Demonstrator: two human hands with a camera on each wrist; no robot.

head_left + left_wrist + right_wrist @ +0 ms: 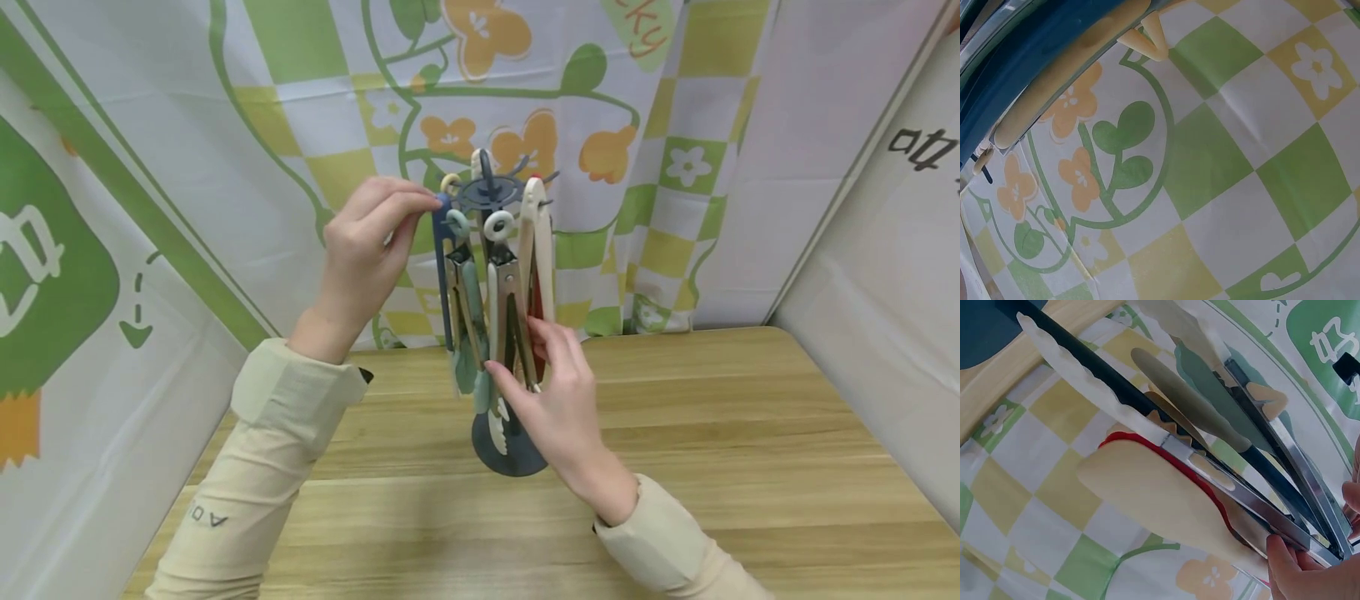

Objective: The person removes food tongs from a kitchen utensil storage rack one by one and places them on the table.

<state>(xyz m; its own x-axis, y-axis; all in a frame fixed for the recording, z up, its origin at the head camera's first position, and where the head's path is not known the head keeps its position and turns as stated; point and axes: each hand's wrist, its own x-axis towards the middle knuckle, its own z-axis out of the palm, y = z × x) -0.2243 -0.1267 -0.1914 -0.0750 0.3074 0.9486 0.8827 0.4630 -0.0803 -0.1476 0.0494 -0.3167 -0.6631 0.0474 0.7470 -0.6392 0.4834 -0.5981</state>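
A dark rotating-style utensil stand (489, 193) holds several hanging kitchen tools. My left hand (371, 250) is raised at its left side, pinching the top of a utensil with a long blue handle (443, 250) between thumb and fingertips. Lower at the front, my right hand (561, 400) grips metal tongs with a white ring (498, 225), thumb on the left, fingers on the right. In the right wrist view, fingertips press against the metal arm of the tongs (1254, 505). Beside them hang green-tipped tongs (457, 223) and a cream-and-red utensil (534, 196). The left hand is outside the left wrist view.
The stand's round dark base (508, 463) rests on a wood-grain table (712, 467). A patterned cloth (300, 75) hangs close behind, and white printed panels (877, 275) rise at both sides. A yellow ring (449, 183) shows at the back left of the stand.
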